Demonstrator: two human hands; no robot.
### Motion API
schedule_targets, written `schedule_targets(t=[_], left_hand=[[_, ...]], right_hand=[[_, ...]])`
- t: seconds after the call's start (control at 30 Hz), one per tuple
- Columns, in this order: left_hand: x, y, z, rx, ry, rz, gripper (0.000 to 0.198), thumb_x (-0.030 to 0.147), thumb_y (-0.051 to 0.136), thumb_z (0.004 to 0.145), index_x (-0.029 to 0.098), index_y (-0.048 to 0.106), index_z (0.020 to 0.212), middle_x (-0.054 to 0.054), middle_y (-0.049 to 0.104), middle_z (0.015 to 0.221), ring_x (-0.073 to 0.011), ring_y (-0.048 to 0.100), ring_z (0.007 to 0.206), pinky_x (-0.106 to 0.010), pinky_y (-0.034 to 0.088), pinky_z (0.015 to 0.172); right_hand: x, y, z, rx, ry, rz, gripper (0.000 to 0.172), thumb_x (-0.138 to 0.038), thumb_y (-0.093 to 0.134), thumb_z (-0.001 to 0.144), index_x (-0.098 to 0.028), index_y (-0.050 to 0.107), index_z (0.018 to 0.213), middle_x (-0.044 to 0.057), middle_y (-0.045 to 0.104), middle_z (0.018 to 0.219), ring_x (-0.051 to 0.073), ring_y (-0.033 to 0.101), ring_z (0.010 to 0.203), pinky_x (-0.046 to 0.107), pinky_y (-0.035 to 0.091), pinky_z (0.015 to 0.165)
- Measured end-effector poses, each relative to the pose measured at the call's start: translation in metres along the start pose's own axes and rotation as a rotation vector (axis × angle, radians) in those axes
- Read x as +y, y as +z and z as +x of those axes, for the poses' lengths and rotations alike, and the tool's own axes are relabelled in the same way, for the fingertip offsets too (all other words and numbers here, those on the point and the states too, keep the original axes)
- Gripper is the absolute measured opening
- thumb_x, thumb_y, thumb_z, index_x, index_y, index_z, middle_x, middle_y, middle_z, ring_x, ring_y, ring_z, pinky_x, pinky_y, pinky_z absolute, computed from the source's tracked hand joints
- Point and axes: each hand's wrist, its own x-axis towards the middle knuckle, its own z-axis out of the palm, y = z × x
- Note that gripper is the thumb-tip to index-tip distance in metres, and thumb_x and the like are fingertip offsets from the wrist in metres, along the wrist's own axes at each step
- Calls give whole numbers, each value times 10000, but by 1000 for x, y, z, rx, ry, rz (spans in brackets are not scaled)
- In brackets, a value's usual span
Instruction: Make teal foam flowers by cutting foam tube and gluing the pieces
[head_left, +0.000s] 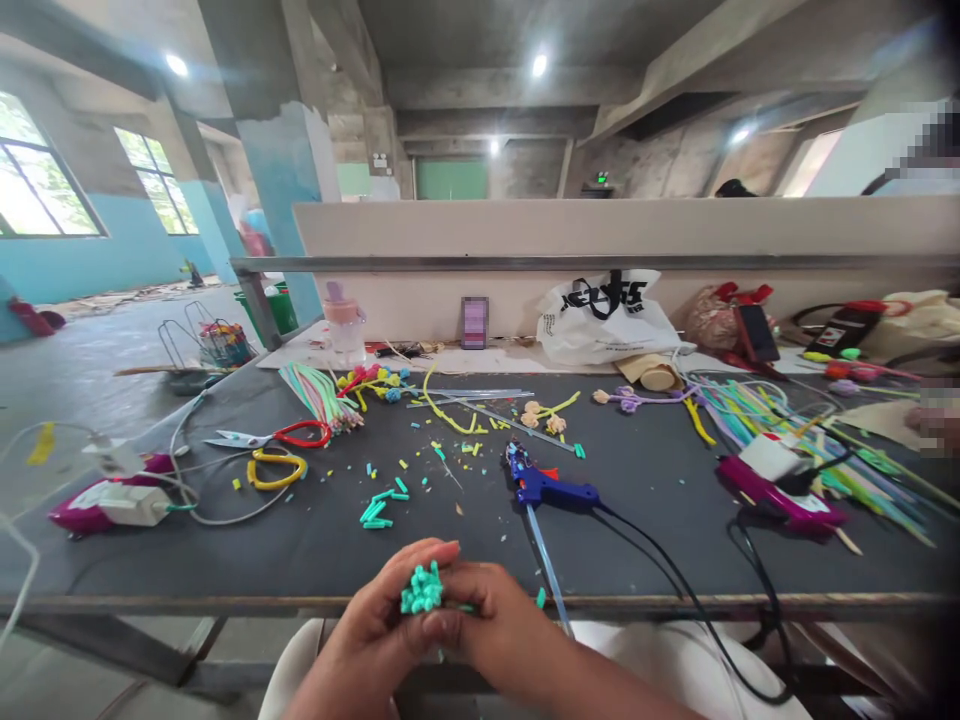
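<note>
Close to the table's front edge, my left hand (pixel 375 622) and my right hand (pixel 504 612) are cupped together around a bundle of turquoise pipe cleaner pieces (pixel 422 588). Their ends stick up between my fingers and thumbs; the lower part is hidden. Beyond my hands lie several loose turquoise cut pieces (pixel 379 508). A blue hot glue gun (pixel 551 489) rests to the right, a clear glue stick (pixel 546 565) running from its back towards me. Farther left are red-handled scissors (pixel 300 433) and a yellow-handled tool (pixel 276 470).
Purple power strips (pixel 79 508) (pixel 780 497) with cords lie at both sides. Pipe cleaner bunches lie at the back left (pixel 319 392) and right (pixel 739 415). Along the back stand a bottle (pixel 345 330), a phone (pixel 474 323) and a white bag (pixel 607 325). Yellow scraps litter the middle.
</note>
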Motion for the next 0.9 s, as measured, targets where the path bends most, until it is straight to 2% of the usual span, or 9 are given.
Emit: schedule_targets(t=[0.13, 0.23, 0.33, 0.43, 0.5, 0.57, 0.67, 0.77, 0.9], left_hand=[[-3, -2, 6, -86, -55, -299, 662, 451, 740, 647, 303, 551, 1263, -102, 626, 1174, -296, 561, 1082, -432, 422, 948], [-3, 5, 9, 7, -80, -394, 632, 434, 719, 684, 269, 548, 1270, -121, 649, 1132, -278, 607, 1003, -416, 471, 883], [-1, 16, 10, 147, -75, -309, 484, 399, 718, 693, 224, 657, 1141, -123, 670, 1133, -285, 605, 1044, -405, 455, 929], [-4, 25, 12, 175, -57, -159, 434, 381, 730, 678, 218, 686, 1079, -93, 688, 1119, -276, 589, 1089, -383, 441, 963], [-7, 26, 14, 194, -57, -97, 429, 380, 720, 687, 218, 681, 1082, -83, 668, 1162, -272, 569, 1123, -371, 450, 958], [-9, 24, 16, 246, -58, -59, 421, 394, 717, 684, 210, 690, 1062, -85, 647, 1199, -278, 558, 1137, -364, 460, 947], [-5, 20, 17, 297, -38, -40, 401, 408, 728, 665, 206, 715, 1012, -87, 652, 1190, -281, 558, 1131, -352, 451, 954], [7, 16, 15, 274, -34, -101, 374, 367, 740, 670, 216, 716, 1012, -75, 687, 1121, -257, 557, 1129, -325, 408, 994], [22, 6, 17, 223, -68, -407, 300, 358, 764, 649, 214, 733, 910, -60, 720, 983, -242, 616, 1016, -332, 478, 910]], right_hand=[[-3, -1, 0, 39, 194, 413, 360, -494, 705, 684, -142, 739, 752, 3, 602, 648, 136, 544, 658, 272, 426, 711], [-3, -3, 3, 169, 232, 577, 354, -474, 730, 652, -128, 724, 727, 12, 600, 611, 138, 557, 632, 285, 436, 707], [-2, -6, 5, 306, 225, 291, 308, -460, 712, 670, -154, 722, 706, 8, 612, 608, 152, 560, 638, 280, 434, 679], [-1, -8, 5, 394, 105, -146, 248, -404, 617, 772, -194, 739, 722, 23, 643, 648, 180, 579, 692, 286, 430, 680], [-1, -8, 4, 380, 6, -306, 227, -328, 563, 816, -210, 746, 752, 31, 662, 680, 185, 593, 712, 285, 432, 690], [-3, -7, 4, 312, -53, -315, 211, -276, 547, 826, -217, 748, 799, 37, 688, 740, 187, 612, 742, 281, 444, 711], [-11, -6, 1, 213, -31, -163, 188, -260, 574, 822, -218, 733, 913, 41, 704, 940, 196, 619, 902, 292, 438, 843], [-27, -14, -3, 100, 133, 162, 252, -291, 586, 831, -197, 689, 1041, 50, 687, 1045, 201, 589, 1038, 337, 367, 982], [-52, -44, -11, -49, 332, 706, 300, -265, 579, 851, -147, 626, 1123, 114, 592, 1227, 209, 531, 1157, 363, 398, 970]])
